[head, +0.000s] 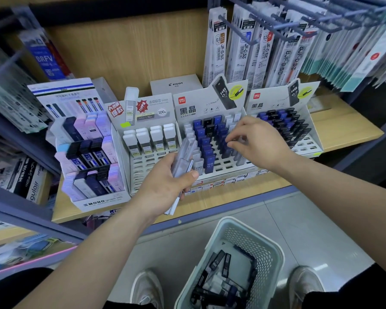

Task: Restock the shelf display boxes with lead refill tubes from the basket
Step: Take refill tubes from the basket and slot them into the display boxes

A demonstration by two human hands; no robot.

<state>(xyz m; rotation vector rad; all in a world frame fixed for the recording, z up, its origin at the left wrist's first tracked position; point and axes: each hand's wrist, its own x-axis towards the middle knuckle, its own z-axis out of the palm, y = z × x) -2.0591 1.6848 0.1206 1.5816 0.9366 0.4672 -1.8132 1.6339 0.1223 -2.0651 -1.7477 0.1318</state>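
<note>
My left hand (167, 186) grips a bundle of clear lead refill tubes (184, 157) in front of the shelf. My right hand (257, 140) reaches over the middle display box (221, 166), its fingertips pinching a clear tube (241, 150) at the slots on the box's right side. That box holds rows of blue, black and white tubes with several bare slots. On the floor between my feet stands a pale green basket (274, 262) with dark lead tubes (218, 277) lying loose in it.
Left of the middle box stands a white-tube display box (143, 172) and a tiered MONO box (103, 202). Another display box (308, 148) of dark tubes stands to the right. Pen refill packs (265, 52) hang on hooks above. The wooden shelf edge (232, 197) runs along the front.
</note>
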